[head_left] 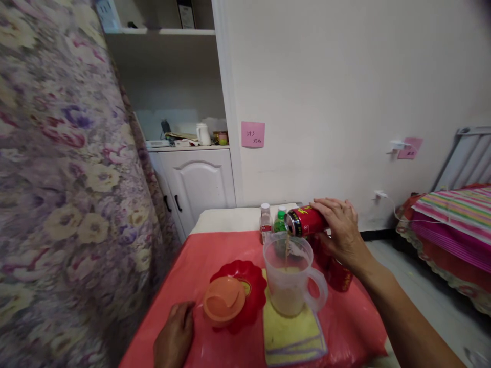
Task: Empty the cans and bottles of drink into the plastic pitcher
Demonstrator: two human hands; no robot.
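My right hand (pixel 339 225) grips a red drink can (pixel 309 221), tilted with its opening to the left. A thin brownish stream runs from the can into a clear plastic measuring jug (pixel 287 296), which holds some pale liquid at the bottom. The jug stands on a folded yellow cloth (pixel 293 337), its handle to the right. My left hand (pixel 174 332) rests on the table with its fingers loosely curled and nothing visible in them. Close to it, an orange bowl (pixel 224 301) with a divider sits on a red scalloped plate (pixel 251 312).
Behind the jug stand a small clear bottle (pixel 265 225) and a green-capped bottle (pixel 280 221). Another red can (pixel 339 276) is right of the jug, under my forearm. A red cover (pixel 169 286) lies over the table. Floral curtain (pixel 76 204) hangs left; a bed (pixel 456 220) stands right.
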